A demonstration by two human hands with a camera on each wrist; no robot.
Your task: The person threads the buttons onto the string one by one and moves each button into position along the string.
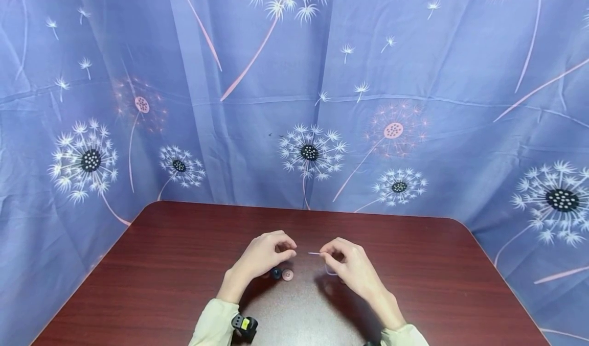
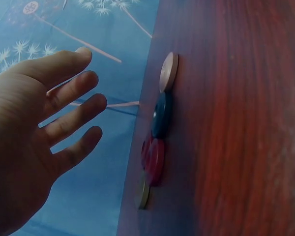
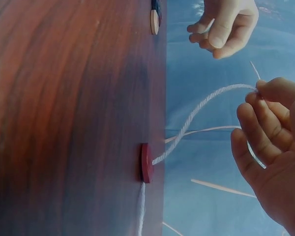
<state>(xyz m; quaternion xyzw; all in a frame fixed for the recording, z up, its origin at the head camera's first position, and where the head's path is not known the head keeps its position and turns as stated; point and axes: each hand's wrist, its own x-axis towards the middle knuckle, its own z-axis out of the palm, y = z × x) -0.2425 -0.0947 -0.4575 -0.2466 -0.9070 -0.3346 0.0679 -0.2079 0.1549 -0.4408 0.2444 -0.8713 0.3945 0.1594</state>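
Note:
My right hand (image 1: 353,269) pinches a pale cord (image 3: 191,117) between thumb and index finger, a short end poking out toward the left hand. In the right wrist view the cord runs down to a dark red button (image 3: 147,163) on the table and continues beyond it; it appears to pass through the button. My left hand (image 1: 263,255) hovers across from that end, fingers loosely bent, holding nothing. Below it are a pink button (image 1: 288,274) and a dark blue button (image 1: 276,273). The left wrist view also shows red buttons (image 2: 156,162) and a yellowish button (image 2: 144,194) in that row.
The brown wooden table (image 1: 184,264) has rounded far corners. A blue curtain (image 1: 257,146) with dandelion prints hangs behind it and along both sides. A black device (image 1: 245,325) is strapped at the left wrist, over a pale sleeve.

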